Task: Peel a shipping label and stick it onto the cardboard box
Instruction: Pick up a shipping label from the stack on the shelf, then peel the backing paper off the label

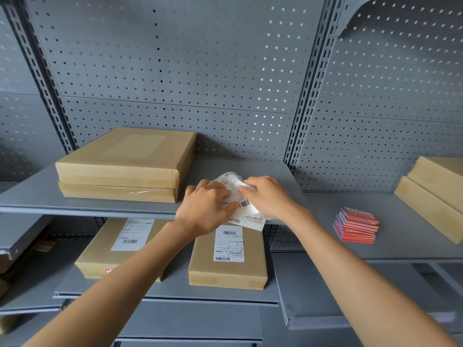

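Note:
A white shipping label (pixel 246 209) with barcodes lies on the grey shelf (pixel 112 206), curled up at its far end. My left hand (pixel 205 209) presses and pinches its left edge. My right hand (pixel 268 196) grips its right side, thumb on top of the paper. To the left on the same shelf stand two stacked flat cardboard boxes (pixel 125 161) with no label on the top face. Part of the label is hidden under both hands.
On the lower shelf sit two cardboard boxes with labels stuck on, one (pixel 120 246) at left and one (pixel 228 256) under my hands. A stack of red cards (pixel 355 225) lies on the right shelf beside more cardboard boxes (pixel 436 194). Pegboard backs the shelves.

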Action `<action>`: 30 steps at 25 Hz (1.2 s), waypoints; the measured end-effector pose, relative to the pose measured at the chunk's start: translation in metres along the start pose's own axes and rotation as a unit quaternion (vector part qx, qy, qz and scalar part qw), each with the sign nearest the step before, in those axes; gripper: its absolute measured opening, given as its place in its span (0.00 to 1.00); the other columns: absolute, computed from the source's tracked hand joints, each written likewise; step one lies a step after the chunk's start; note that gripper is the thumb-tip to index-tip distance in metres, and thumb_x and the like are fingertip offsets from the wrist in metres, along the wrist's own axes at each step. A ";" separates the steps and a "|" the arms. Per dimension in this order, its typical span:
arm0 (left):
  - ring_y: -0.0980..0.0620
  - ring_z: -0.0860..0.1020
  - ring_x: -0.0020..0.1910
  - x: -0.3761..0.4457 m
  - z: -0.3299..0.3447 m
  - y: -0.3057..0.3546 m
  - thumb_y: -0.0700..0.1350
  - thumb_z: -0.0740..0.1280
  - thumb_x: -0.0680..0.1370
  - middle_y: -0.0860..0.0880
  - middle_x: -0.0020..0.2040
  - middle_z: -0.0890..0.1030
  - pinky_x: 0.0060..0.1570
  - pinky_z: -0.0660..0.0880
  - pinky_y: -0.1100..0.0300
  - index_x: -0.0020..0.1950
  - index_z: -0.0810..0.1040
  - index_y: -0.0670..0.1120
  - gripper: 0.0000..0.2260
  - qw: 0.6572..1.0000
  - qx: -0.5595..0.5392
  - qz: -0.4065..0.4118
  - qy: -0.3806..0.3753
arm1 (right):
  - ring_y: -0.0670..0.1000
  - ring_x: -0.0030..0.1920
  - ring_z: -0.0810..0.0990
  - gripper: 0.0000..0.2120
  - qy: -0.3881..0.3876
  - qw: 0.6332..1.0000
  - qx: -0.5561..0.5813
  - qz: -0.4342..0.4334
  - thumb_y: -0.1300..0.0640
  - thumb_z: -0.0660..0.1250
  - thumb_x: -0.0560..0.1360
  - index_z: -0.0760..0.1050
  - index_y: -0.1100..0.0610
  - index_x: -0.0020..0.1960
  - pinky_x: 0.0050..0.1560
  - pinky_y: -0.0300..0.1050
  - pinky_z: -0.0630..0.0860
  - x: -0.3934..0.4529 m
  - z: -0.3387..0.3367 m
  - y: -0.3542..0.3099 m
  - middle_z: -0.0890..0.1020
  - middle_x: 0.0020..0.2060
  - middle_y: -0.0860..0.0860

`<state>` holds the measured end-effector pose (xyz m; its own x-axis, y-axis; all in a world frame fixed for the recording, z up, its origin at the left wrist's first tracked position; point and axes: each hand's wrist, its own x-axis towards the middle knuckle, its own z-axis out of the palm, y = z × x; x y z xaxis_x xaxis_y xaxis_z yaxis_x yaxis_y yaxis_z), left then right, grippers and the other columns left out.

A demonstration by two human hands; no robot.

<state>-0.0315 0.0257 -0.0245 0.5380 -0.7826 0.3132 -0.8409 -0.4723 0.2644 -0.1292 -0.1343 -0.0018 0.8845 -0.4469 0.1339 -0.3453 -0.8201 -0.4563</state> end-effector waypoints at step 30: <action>0.61 0.84 0.43 0.075 -0.148 -0.036 0.49 0.72 0.78 0.54 0.43 0.88 0.48 0.76 0.59 0.48 0.87 0.49 0.06 0.881 -0.449 -0.047 0.141 | 0.45 0.48 0.86 0.19 0.323 0.815 0.475 -0.071 0.67 0.69 0.75 0.75 0.58 0.65 0.51 0.45 0.82 0.058 -0.094 -0.112 0.87 0.48 0.48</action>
<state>0.0480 0.0434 0.1243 0.7026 -0.5660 0.4313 -0.4738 0.0801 0.8770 -0.0689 -0.1017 0.1403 0.4379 -0.7185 0.5404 0.4167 -0.3705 -0.8301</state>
